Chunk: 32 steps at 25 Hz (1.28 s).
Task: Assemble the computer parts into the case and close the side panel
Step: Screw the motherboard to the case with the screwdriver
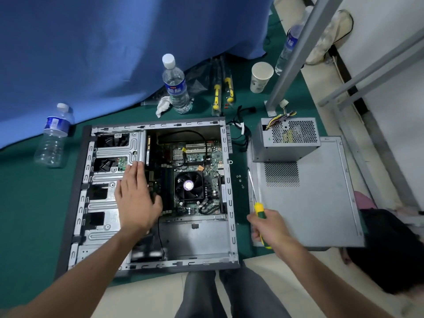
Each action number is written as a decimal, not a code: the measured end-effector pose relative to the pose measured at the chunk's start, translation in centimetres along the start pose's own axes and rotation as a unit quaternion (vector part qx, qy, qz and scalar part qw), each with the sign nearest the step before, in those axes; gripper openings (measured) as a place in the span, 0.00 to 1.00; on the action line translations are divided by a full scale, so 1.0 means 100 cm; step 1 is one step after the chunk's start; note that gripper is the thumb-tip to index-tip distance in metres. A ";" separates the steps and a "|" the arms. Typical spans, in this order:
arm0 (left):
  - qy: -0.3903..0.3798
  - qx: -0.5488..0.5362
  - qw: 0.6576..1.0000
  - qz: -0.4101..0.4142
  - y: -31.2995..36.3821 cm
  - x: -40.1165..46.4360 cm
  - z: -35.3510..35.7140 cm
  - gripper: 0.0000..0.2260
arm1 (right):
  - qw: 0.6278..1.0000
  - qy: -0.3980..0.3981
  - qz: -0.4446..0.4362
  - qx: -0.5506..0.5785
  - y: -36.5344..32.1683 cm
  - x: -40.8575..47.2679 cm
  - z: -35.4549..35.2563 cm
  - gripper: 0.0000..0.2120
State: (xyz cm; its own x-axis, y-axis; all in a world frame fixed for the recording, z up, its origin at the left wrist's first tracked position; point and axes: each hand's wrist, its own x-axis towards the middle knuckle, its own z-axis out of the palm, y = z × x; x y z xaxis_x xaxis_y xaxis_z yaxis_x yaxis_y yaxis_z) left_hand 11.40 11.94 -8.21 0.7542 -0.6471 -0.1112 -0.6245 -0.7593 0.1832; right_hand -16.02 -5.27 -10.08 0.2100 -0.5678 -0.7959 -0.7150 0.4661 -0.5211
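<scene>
Computer case (197, 245) lies on its side, open, on a green mat (27, 203); motherboard (195, 157) seated inside with a black CPU fan (188, 185) at centre. Left hand (135, 198) flat, fingers straight and together, resting on the metal drive cage (114, 145) at its edge by the board. Right hand (270, 228) grips a screwdriver (259, 208) with a yellow-green handle, shaft pointing away over the mat between case and side panel (321, 203). Side panel lies flat just right of the case — power supply (289, 138) sits on its far end, coloured wires trailing out. A few small screws (239, 180) loose on the mat beside the panel. Two water bottles: one upright (175, 84) with a blue label, white characters too blurred to read; one (54, 136) to the left, label unreadable. Paper cup (261, 76), two packaged yellow-handled tools (222, 90), crumpled tissue (163, 105). Blue cloth (114, 42) hangs behind; pale tiled floor — white wall at right.
</scene>
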 end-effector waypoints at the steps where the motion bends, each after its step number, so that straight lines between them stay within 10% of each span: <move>1: 0.003 -0.001 1.000 0.001 0.000 0.000 0.000 0.42 | 1.000 0.005 0.009 -0.014 0.009 0.004 0.009 0.04; 16: 0.016 -0.005 1.000 -0.003 0.004 0.000 -0.002 0.40 | 0.987 0.084 -0.031 -0.135 0.040 0.033 0.055 0.06; 26: 0.014 -0.063 0.998 -0.005 0.003 -0.002 -0.003 0.37 | 0.976 0.100 -0.114 0.154 -0.036 -0.031 0.009 0.04; 32: -0.028 -0.262 0.962 0.072 0.031 -0.022 -0.045 0.26 | 0.969 -0.027 -0.159 0.185 -0.088 -0.094 0.019 0.05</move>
State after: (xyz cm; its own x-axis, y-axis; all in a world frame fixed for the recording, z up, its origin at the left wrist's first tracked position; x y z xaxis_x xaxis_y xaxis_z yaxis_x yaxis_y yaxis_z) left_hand 8.68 11.34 -2.98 0.6463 -0.7569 -0.0966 -0.5227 -0.5314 0.6666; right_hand -10.39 -2.72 1.42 0.4232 -0.6906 -0.5864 -0.3219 0.4904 -0.8099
